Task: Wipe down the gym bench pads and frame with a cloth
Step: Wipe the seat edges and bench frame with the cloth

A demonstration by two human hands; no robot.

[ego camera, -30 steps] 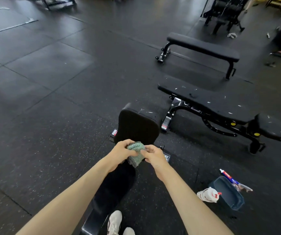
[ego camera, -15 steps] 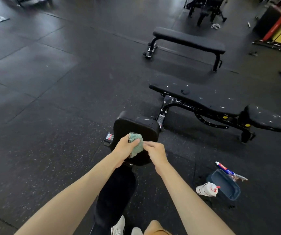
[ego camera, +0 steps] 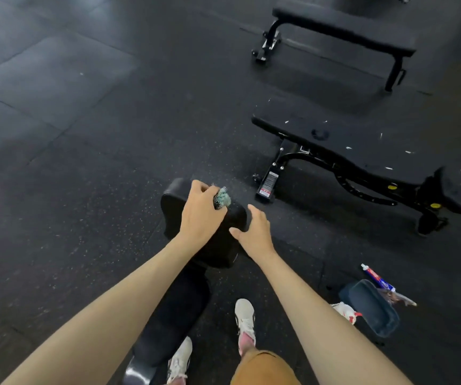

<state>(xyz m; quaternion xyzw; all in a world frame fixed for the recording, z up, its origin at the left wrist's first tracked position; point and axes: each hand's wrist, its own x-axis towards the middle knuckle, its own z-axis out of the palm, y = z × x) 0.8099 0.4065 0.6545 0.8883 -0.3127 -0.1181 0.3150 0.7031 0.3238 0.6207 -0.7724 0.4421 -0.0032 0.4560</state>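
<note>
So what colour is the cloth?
Pale green cloth, gripped in the left hand; head view.

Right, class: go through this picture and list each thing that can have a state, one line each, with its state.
Left hand, gripping the cloth on the pad.
Cloth, bunched in the left hand.
Right hand, open, at the pad's right edge.
Pad, cloth pressed on its top.
Middle bench, flecked with white bits.
Far bench, flat.
Tube, lying on the floor.
Tub, open, on the floor.
</note>
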